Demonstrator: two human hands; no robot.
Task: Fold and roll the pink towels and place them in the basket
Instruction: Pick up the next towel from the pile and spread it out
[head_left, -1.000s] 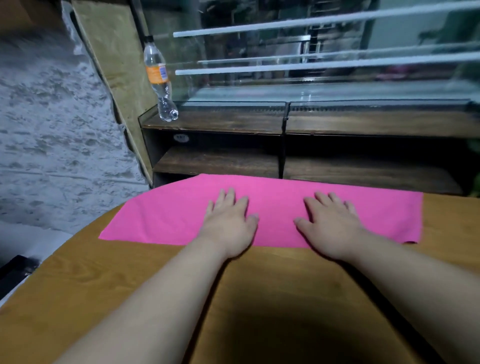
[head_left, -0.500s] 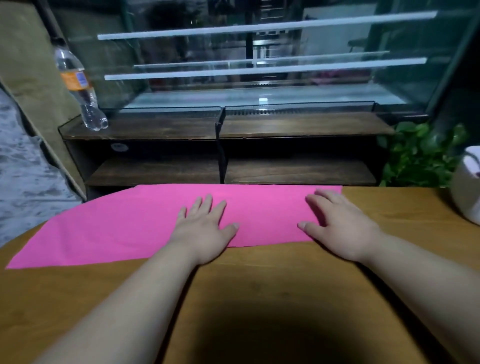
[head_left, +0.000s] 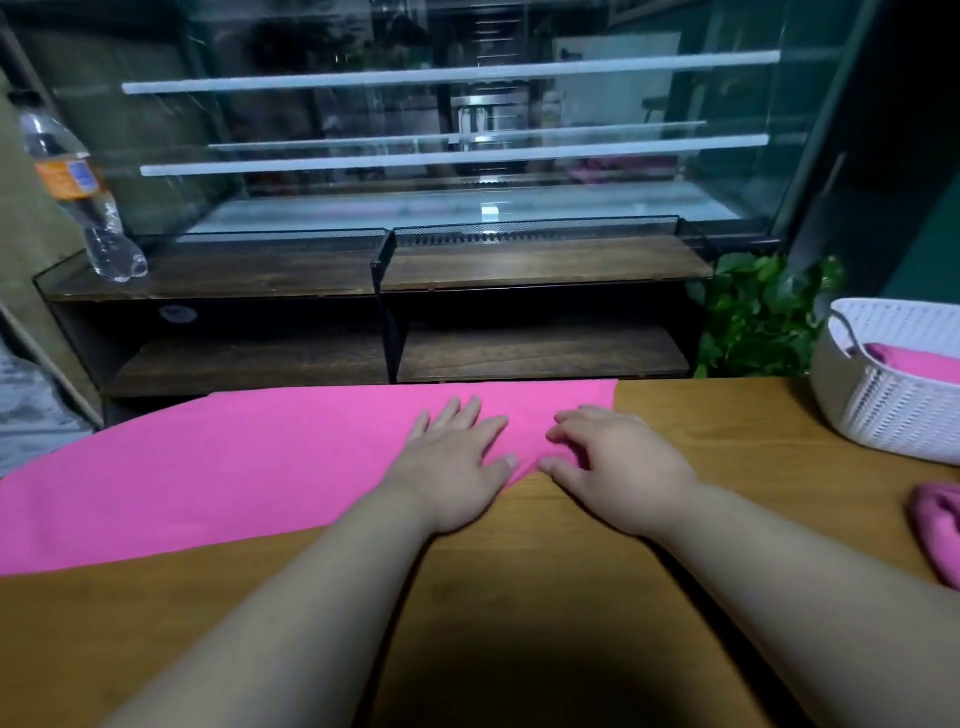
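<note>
Pink towel (head_left: 234, 478), one, lay flat along the table's (head_left: 519, 623) far edge, reaching its left edge. Left hand (head_left: 452, 467): fingers straight and spread, pressing its right part. Right hand (head_left: 618, 467): fingers bent over the towel's right end (pinching or not, unclear). White basket (head_left: 893, 410) stood at the right edge.

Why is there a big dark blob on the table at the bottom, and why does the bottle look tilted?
Head view: the blob is a shadow on the table, probably cast by the person blocking a light above; head view again: the wide-angle lens bends the edges, so the bottle leans and looks slightly blurred.
</note>
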